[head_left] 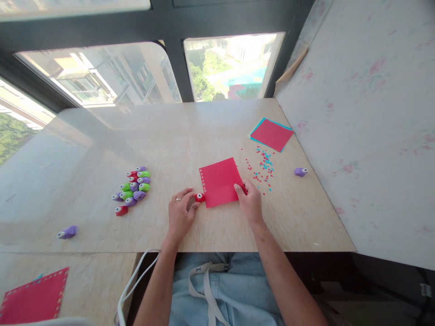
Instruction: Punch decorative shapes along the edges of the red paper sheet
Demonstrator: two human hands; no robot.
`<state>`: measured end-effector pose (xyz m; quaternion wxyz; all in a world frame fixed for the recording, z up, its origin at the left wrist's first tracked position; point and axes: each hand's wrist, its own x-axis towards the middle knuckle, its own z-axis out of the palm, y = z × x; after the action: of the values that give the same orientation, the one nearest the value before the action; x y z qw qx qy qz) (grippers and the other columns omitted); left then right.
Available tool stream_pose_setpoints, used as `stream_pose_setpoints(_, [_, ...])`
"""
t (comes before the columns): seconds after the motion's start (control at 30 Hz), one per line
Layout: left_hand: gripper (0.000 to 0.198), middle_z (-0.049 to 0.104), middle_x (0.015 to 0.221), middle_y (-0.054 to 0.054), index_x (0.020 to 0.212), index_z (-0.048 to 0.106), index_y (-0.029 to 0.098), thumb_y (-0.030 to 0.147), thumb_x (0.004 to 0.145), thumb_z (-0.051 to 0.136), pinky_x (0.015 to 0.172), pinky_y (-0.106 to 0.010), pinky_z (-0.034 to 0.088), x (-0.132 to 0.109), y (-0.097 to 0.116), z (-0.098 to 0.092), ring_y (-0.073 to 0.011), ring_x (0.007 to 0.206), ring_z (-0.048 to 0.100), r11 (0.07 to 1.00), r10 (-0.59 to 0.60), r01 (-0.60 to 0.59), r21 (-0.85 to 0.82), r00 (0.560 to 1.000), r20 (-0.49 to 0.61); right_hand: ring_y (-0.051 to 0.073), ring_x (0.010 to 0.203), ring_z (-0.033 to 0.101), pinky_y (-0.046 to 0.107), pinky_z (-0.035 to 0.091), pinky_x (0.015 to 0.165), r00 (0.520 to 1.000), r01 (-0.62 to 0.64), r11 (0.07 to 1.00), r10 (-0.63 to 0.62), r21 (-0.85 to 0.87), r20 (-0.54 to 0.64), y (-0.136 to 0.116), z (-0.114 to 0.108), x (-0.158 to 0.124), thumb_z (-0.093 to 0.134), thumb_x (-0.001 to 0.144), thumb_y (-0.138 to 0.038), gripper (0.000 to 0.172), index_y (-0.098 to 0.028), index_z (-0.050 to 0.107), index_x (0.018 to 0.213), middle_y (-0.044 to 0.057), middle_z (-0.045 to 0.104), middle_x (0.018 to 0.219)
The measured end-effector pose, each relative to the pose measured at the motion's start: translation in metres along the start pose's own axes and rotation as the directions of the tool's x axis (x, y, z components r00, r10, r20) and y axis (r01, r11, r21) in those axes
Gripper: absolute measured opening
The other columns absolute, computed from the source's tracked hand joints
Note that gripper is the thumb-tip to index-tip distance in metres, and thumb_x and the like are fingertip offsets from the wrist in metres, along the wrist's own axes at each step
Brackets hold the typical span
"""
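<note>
My left hand (181, 213) has its fingers closed round a small red craft punch (200, 197), which sits at the lower left edge of a red sheet of paper (220, 183). A column of small punched holes runs down that left edge. On the sheet's right side, my right hand (250, 199) pinches the lower right edge, thumb on top and fingers beneath. Small red and blue paper bits (263, 165) lie scattered to the right of the sheet.
Several red, green and purple punches (134, 186) are grouped at left. Single purple punches lie farther left (67, 232) and right (301, 172). Stacked coloured paper (272, 134) is at back right. A punched red sheet (36, 296) and white cable (127, 285) are at lower left.
</note>
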<state>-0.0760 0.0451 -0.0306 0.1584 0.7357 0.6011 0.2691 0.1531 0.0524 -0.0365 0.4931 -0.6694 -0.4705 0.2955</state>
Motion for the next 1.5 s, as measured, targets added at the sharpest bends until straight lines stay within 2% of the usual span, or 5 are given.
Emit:
stream_pose_setpoints(0.5, [0.02, 0.064, 0.125, -0.009, 0.105, 0.067, 0.022, 0.029, 0.088, 0.059, 0.099, -0.047, 0.042, 0.0005, -0.0029, 0.0011, -0.0289, 0.113, 0.055, 1.0, -0.015, 0.015, -0.005, 1.0, 0.015, 0.022, 0.081, 0.067, 0.034, 0.051, 0.076, 1.0, 0.001, 0.999, -0.002, 0.034, 0.007, -0.0012, -0.0018, -0.0004, 0.055, 0.085, -0.033, 0.025, -0.018, 0.07, 0.098, 0.008, 0.074, 0.091])
stream_pose_setpoints(1.13, [0.02, 0.064, 0.124, -0.009, 0.104, 0.068, 0.023, 0.029, 0.087, 0.059, 0.1, -0.047, 0.042, 0.0004, -0.0023, 0.0004, -0.0287, 0.114, 0.056, 1.0, -0.012, 0.012, -0.006, 1.0, 0.003, 0.023, 0.085, 0.067, 0.038, 0.051, 0.081, 1.0, -0.008, 1.0, 0.008, -0.005, -0.008, -0.0026, -0.0016, 0.0003, 0.055, 0.084, -0.034, 0.025, -0.019, 0.069, 0.098, 0.009, 0.074, 0.095])
stream_pose_setpoints(1.5, [0.02, 0.064, 0.125, -0.009, 0.105, 0.068, 0.023, 0.028, 0.087, 0.059, 0.1, -0.047, 0.043, 0.0002, -0.0025, 0.0009, -0.029, 0.115, 0.055, 1.0, -0.012, 0.012, 0.008, 1.0, 0.016, 0.022, 0.082, 0.066, 0.037, 0.05, 0.08, 1.0, -0.005, 1.0, 0.005, -0.01, -0.005, -0.0046, -0.0023, -0.0006, 0.054, 0.085, -0.033, 0.025, -0.018, 0.069, 0.097, 0.009, 0.074, 0.093])
